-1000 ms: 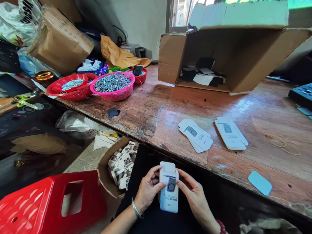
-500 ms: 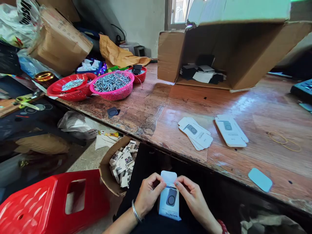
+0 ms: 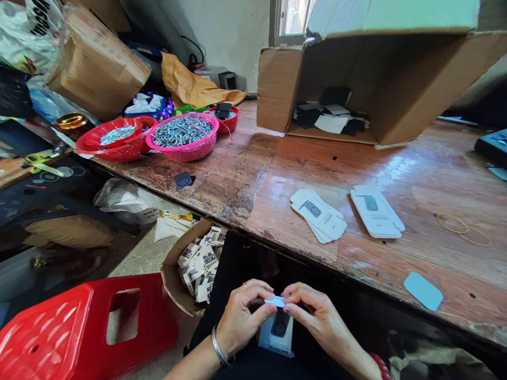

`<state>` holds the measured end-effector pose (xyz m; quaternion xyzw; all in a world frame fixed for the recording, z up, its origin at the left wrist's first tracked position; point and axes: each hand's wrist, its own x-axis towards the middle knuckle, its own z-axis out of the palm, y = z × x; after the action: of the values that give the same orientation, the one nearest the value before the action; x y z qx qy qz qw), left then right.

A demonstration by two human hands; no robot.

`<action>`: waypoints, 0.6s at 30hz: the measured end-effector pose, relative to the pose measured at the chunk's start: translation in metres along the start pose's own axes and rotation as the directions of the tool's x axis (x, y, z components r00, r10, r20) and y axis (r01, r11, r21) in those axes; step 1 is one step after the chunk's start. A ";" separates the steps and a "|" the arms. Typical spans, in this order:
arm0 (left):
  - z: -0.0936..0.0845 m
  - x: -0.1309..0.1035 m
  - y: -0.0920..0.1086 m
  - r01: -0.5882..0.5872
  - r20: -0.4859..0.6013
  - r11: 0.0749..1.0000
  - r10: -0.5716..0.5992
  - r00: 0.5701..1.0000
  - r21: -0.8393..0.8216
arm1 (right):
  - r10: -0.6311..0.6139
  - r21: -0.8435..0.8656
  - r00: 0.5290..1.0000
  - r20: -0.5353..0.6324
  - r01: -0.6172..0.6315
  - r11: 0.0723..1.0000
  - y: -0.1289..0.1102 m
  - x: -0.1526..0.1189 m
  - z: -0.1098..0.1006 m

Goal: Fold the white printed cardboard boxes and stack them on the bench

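A small white carton (image 3: 273, 340) printed with a dark device and the word MAGNETIC rests at my lap. My left hand (image 3: 242, 319) pinches the left side of its top flap (image 3: 276, 301) between thumb and fingers. On the flap's right side, my right hand (image 3: 317, 311) holds it in the same kind of pinch. The flap is bent over toward me, and the fingers partly cover the carton's upper end. Beyond my hands, two stacks of flat printed cartons lie on the table, a left stack (image 3: 321, 217) and a right stack (image 3: 375, 214).
On the wooden table (image 3: 245, 179) are a pink basket (image 3: 182, 150) of metal parts, red baskets, a rubber band (image 3: 461, 229) and a pale rounded card (image 3: 423, 291). A large open cardboard box (image 3: 277, 89) stands behind. A red stool (image 3: 47, 327) and a box of filled cartons (image 3: 174, 279) stand left.
The carton's top flap stood up before and is now folded down toward me. Both hands have moved their fingertips onto the bent flap, closer together.
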<state>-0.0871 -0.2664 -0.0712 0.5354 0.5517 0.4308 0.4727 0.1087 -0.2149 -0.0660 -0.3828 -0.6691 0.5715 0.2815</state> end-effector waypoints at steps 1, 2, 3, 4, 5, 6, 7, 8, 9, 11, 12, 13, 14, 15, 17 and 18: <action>0.000 0.000 0.004 -0.017 -0.003 0.999 0.017 1.000 0.034 | 0.010 -0.020 1.000 0.002 -0.010 1.000 -0.004 0.000 0.000; 0.000 0.001 0.007 -0.026 -0.007 0.997 0.027 1.000 0.070 | 0.025 -0.041 1.000 0.001 -0.025 0.999 -0.008 0.001 0.000; 0.000 0.003 0.012 -0.029 -0.012 0.994 0.031 0.999 0.108 | 0.043 -0.060 0.999 -0.009 -0.044 0.997 -0.012 0.002 0.000; 0.000 0.004 0.016 -0.024 -0.013 0.990 0.026 1.000 0.141 | 0.064 -0.074 0.998 -0.020 -0.065 0.995 -0.015 0.003 0.000; -0.001 0.006 0.019 -0.009 -0.014 0.986 0.011 1.000 0.168 | 0.086 -0.082 0.996 -0.033 -0.089 0.993 -0.018 0.005 0.000; -0.002 0.009 0.023 0.017 -0.013 0.982 -0.014 1.000 0.186 | 0.112 -0.085 0.993 -0.044 -0.115 0.990 -0.019 0.006 0.000; -0.003 0.011 0.025 0.051 -0.009 0.981 -0.051 0.999 0.189 | 0.139 -0.079 0.989 -0.048 -0.142 0.987 -0.021 0.008 -0.001; -0.004 0.013 0.027 0.091 0.002 0.980 -0.093 0.996 0.176 | 0.165 -0.066 0.985 -0.044 -0.167 0.984 -0.021 0.009 -0.002; -0.005 0.015 0.028 0.131 0.018 0.980 -0.135 0.991 0.150 | 0.187 -0.049 0.982 -0.035 -0.189 0.981 -0.020 0.011 -0.002; -0.007 0.017 0.028 0.181 0.048 0.978 -0.186 0.981 0.100 | 0.220 -0.015 0.975 -0.009 -0.220 0.975 -0.018 0.014 -0.004; -0.008 0.018 0.027 0.183 0.063 0.979 -0.189 0.980 0.086 | 0.230 -0.003 0.973 0.003 -0.230 0.973 -0.017 0.015 -0.004; -0.009 0.018 0.026 0.170 0.075 0.982 -0.176 0.982 0.079 | 0.235 0.003 0.972 0.009 -0.235 0.972 -0.016 0.015 -0.005; -0.010 0.018 0.025 0.148 0.090 0.986 -0.154 0.984 0.077 | 0.236 0.003 0.972 0.009 -0.236 0.972 -0.015 0.015 -0.005; -0.011 0.017 0.023 0.123 0.111 0.989 -0.131 0.985 0.076 | 0.228 0.000 0.974 0.007 -0.228 0.974 -0.015 0.014 -0.005; -0.015 0.015 0.020 0.083 0.153 0.994 -0.094 0.984 0.075 | 0.189 0.000 0.982 0.007 -0.189 0.982 -0.014 0.009 -0.004; -0.016 0.013 0.019 0.067 0.163 0.995 -0.078 0.984 0.077 | 0.162 0.008 0.987 0.009 -0.162 0.987 -0.013 0.006 -0.004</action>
<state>-0.0996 -0.2519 -0.0507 0.5654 0.5446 0.3474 0.5129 0.1058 -0.2086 -0.0528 -0.4320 -0.6345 0.5971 0.2330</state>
